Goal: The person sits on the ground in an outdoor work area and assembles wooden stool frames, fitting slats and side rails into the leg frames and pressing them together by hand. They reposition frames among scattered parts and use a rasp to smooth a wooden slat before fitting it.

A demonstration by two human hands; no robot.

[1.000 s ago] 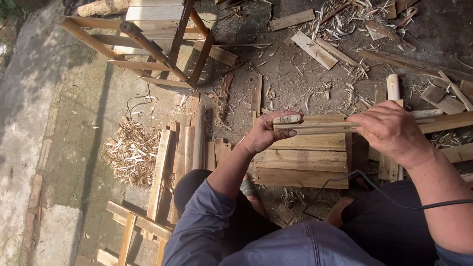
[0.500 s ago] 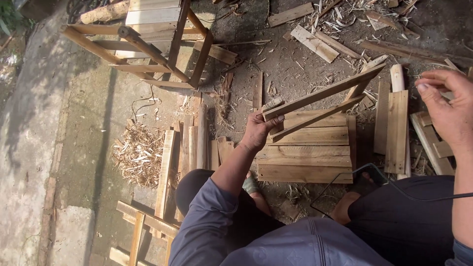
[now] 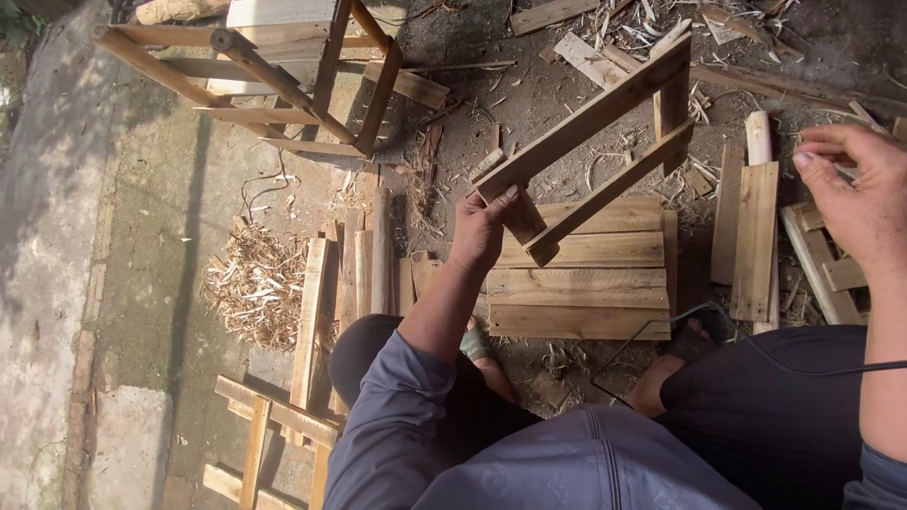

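Note:
My left hand [image 3: 482, 229] grips one end of a small wooden frame [image 3: 593, 149], made of two long slats joined by short cross pieces. The frame is lifted and tilted, its far end up toward the upper right. It hangs above a flat panel of pale planks [image 3: 581, 288] lying on the ground between my knees. My right hand [image 3: 855, 194] is off to the right, apart from the frame, fingers curled loosely over loose wood pieces [image 3: 756, 236]. Whether it holds something small I cannot tell.
A wooden stool frame [image 3: 283, 90] lies on its side at the upper left. Loose slats [image 3: 354, 274] and a heap of shavings [image 3: 250, 288] sit to the left. Another slatted piece [image 3: 269, 439] lies at the lower left. A black cable [image 3: 661, 331] runs across my right leg.
Both hands held the frame level a second ago. My right hand has let go and moved right, while my left hand has tipped the frame up at an angle.

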